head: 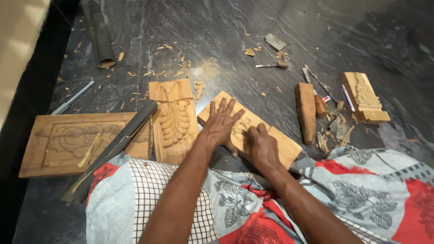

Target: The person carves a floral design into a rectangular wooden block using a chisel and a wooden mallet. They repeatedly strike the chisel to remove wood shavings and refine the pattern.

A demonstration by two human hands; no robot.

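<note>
1. Floor (pixel 253 27) of dark veined stone fills the view, scattered with pale wood chips (pixel 169 72).
2. Patterned cloth (pixel 370 190) in grey, red and white covers the person's lap along the bottom edge and hides the near ends of two panels.
3. Large carved panel (pixel 54 144) lies flat at far left, with a long dark bar (pixel 117 144) lying slantwise across its right end.
4. Leaf-carved panel (pixel 174 117) lies upright just beside it, close to the left hand.
5. Slanted wooden board (pixel 280 144) sits in the middle; both hands rest on it.
6. Small carved block (pixel 365 97) lies at right, well apart from the hands.
7. Wooden mallet (pixel 306 110) lies between that block and the board, with thin tools and scraps (pixel 332 124) near it.
8. Left hand (pixel 220 124) lies open, fingers spread, pressing the board flat.
9. Right hand (pixel 261 147) is curled closed on the board's carved face; what it grips is hidden.
10. Small metal tool (pixel 271 65) lies farther up the floor.
</note>
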